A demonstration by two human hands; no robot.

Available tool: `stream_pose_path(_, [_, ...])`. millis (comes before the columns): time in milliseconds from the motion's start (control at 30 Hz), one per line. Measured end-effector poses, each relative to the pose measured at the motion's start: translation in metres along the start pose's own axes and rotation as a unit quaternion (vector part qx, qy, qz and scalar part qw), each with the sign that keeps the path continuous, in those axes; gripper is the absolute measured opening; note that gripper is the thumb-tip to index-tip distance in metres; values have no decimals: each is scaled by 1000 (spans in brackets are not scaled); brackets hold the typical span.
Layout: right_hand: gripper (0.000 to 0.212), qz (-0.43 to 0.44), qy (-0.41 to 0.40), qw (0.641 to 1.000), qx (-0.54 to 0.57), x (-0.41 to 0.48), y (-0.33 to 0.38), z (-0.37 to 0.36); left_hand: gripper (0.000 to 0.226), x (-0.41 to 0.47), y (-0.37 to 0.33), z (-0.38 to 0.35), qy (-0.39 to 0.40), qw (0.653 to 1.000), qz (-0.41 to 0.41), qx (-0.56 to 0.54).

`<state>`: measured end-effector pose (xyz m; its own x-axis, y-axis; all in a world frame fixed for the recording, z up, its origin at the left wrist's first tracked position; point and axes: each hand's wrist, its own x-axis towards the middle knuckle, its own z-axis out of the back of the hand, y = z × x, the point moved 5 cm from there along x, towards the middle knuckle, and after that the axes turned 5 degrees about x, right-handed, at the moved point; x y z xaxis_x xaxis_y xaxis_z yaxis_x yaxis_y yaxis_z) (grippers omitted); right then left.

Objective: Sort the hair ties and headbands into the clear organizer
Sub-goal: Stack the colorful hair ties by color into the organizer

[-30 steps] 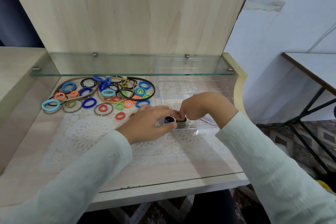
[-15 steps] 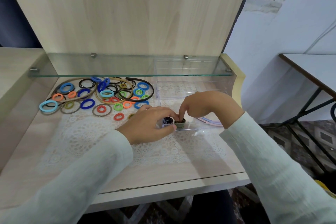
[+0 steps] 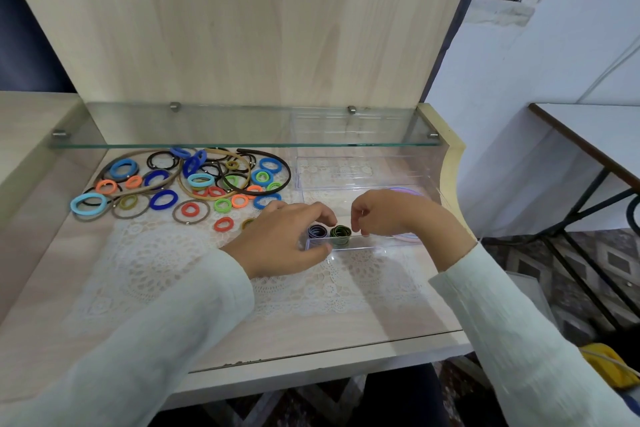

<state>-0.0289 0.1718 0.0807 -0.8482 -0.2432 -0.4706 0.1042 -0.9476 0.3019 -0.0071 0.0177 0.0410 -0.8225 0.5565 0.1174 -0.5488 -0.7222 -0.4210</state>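
Note:
A clear organizer (image 3: 363,180) stands on the lace mat at the right of the desk. Its front compartment holds a dark blue-black hair tie bundle (image 3: 316,231) and a green hair tie bundle (image 3: 340,235), side by side. My left hand (image 3: 284,239) grips the organizer's front left corner, thumb on the front wall, fingers curled over the dark bundle. My right hand (image 3: 388,215) hovers over the compartment, its curled fingertips pinching at the green bundle's right edge. A purple headband (image 3: 403,190) lies in the organizer behind my right hand. Several loose hair ties and headbands (image 3: 194,184) lie at the left.
A glass shelf (image 3: 242,144) hangs low over the back of the desk, above the pile and the organizer's rear. A wooden panel rises behind it. The desk's curved right edge (image 3: 453,184) is close to the organizer. Another table (image 3: 588,128) stands at the right.
My right hand's fingers have lifted a little off the green bundle, which now shows whole in the compartment. My left hand has stayed at the organizer's corner.

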Motion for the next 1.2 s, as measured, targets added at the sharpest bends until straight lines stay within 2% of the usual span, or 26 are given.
stream_pose_path(67, [14,0,-22,999,-34,0,-1,-1,33,1,-1,-1,-5,1000,-3,5])
stream_pose_path(100, [19,-1,-25,999,-41,1,-1,-3,33,1,-2,-1,-9,1000,-4,6])
stream_pose_path(167, [25,2,-26,999,-35,5,0,-6,33,2,-2,-1,-15,1000,-3,8])
stream_pose_path(333, [21,19,-31,999,-21,13,0,-9,34,3,-3,1,-18,1000,-1,4])
stream_pose_path(633, [25,-16,-44,999,13,12,-2,-5,40,2,-1,1,-12,1000,2,-6])
stream_pose_path(900, [20,-16,-7,998,-68,14,3,-18,35,3,-1,-4,-12,997,-8,71])
stream_pose_path(933, [25,-14,-6,996,-83,14,4,-20,35,4,-1,-5,-10,997,-7,75])
stream_pose_path(1000, [30,-16,-18,993,-119,18,4,-23,34,5,-1,-4,-9,997,-5,79])
stream_pose_path(1067, [26,-17,-35,989,-141,20,4,-25,34,6,0,-5,-7,997,-3,78])
stream_pose_path(1200, [25,-10,-40,991,-126,23,3,-26,35,7,1,-5,-3,997,-3,76])
